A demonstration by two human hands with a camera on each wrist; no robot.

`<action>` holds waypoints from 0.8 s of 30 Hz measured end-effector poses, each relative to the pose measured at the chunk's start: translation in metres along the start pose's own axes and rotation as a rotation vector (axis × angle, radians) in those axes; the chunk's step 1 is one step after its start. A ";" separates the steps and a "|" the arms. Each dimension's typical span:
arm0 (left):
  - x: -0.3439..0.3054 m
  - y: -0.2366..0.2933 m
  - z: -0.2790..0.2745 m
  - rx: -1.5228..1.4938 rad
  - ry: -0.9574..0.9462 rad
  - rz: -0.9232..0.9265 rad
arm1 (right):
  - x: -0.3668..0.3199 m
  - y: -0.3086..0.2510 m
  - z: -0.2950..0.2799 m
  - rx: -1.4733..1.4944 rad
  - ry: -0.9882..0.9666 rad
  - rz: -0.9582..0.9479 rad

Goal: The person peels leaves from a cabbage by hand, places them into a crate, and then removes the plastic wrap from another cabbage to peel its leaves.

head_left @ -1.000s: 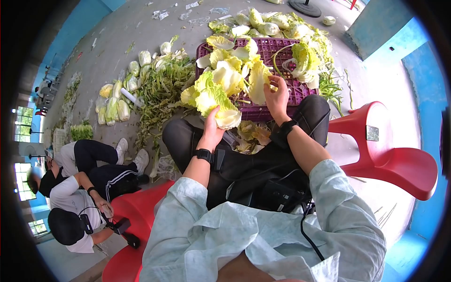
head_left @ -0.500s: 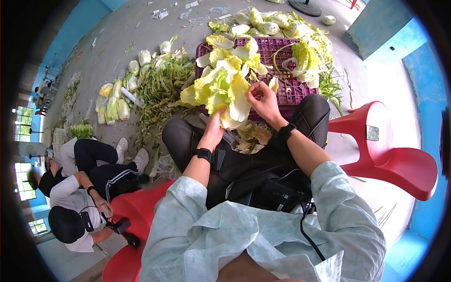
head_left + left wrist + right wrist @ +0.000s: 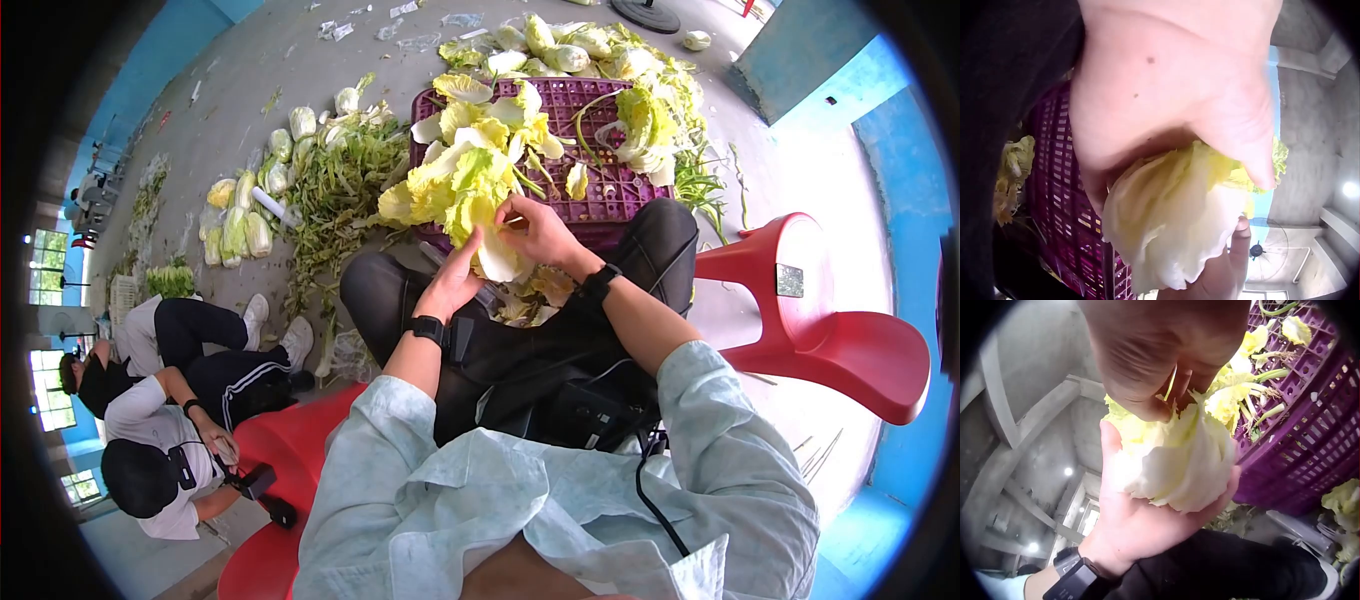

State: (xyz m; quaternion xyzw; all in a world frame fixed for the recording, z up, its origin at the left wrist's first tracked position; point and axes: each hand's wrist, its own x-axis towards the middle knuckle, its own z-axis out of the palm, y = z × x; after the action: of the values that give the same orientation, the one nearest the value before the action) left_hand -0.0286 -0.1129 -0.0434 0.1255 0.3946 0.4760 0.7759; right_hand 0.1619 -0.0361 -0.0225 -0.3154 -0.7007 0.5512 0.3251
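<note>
In the head view, a napa cabbage (image 3: 478,195) with yellow-green leaves and a white base is held over the near side of a purple crate (image 3: 600,207). My left hand (image 3: 452,287) grips it from below and the left; the left wrist view shows thumb and fingers curled round the white base (image 3: 1175,225). At its right side is my right hand (image 3: 543,238). Seen from the right wrist, the right hand's fingers (image 3: 1163,409) are bent together and pinch a leaf edge. Loose cabbage leaves (image 3: 535,132) lie on the crate behind.
Wrapped cabbages (image 3: 240,225) and a heap of wilted greens (image 3: 345,180) lie on the floor at left. More cabbages (image 3: 570,55) are piled beyond the crate. A red stool (image 3: 790,290) stands at right; another person (image 3: 165,430) sits at left.
The right hand has let go of a leaf over the crate and come left to the cabbage. The left hand has turned the cabbage. A small yellow leaf now lies on the crate.
</note>
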 end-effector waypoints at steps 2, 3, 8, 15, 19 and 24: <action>0.005 -0.004 -0.009 0.065 -0.007 -0.003 | -0.001 -0.003 -0.002 -0.015 -0.036 0.000; 0.007 -0.004 -0.013 0.082 -0.004 -0.014 | -0.003 -0.014 -0.003 -0.036 -0.043 0.010; 0.010 0.000 -0.018 -0.064 0.059 0.044 | 0.004 -0.009 -0.003 -0.041 0.243 0.044; -0.002 0.008 -0.001 -0.105 0.034 0.080 | 0.004 0.032 -0.010 -0.053 0.388 0.179; 0.000 0.008 -0.006 -0.135 0.104 0.135 | 0.003 0.042 -0.022 -0.232 0.370 0.261; 0.003 0.009 -0.012 -0.215 0.175 0.230 | 0.002 0.066 -0.022 -0.190 0.154 0.360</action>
State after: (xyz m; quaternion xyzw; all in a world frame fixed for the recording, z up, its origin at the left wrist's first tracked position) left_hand -0.0425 -0.1078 -0.0473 0.0443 0.3907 0.6103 0.6877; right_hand 0.1838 -0.0091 -0.0831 -0.5058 -0.6550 0.5061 0.2430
